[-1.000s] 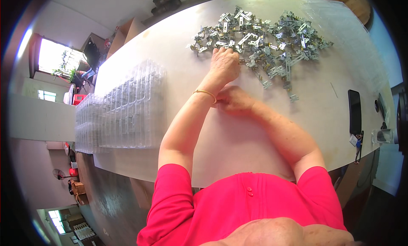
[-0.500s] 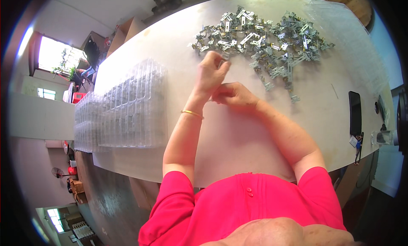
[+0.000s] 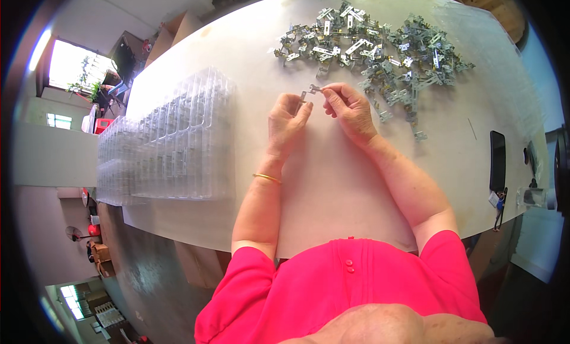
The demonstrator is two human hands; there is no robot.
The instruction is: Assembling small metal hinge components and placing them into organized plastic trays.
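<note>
Between my two hands is a small silvery metal bracket [image 3: 307, 94] with holes in it. My left hand [image 3: 287, 119] pinches its lower left end between thumb and fingers. At its other end, the thumb and forefinger of my right hand [image 3: 349, 109] are closed on the bracket. Beyond my hands lies a loose heap of similar metal brackets [image 3: 362, 50], some with brass-coloured parts. The nearest pieces of the heap reach close to my right hand. A gold bangle [image 3: 267, 178] is round my left wrist.
Clear plastic trays with compartments [image 3: 178, 142] stand stacked at the left, grey pieces showing inside. Clear plastic sheets or trays [image 3: 493, 59] lie along the far right. A black phone [image 3: 497, 161] and keys [image 3: 500, 201] lie near the right edge of the white table [image 3: 338, 183].
My right hand has moved up and right from beside my left wrist, and now grips the bracket's end. The left hand has lowered slightly, and the bracket has come into sight.
</note>
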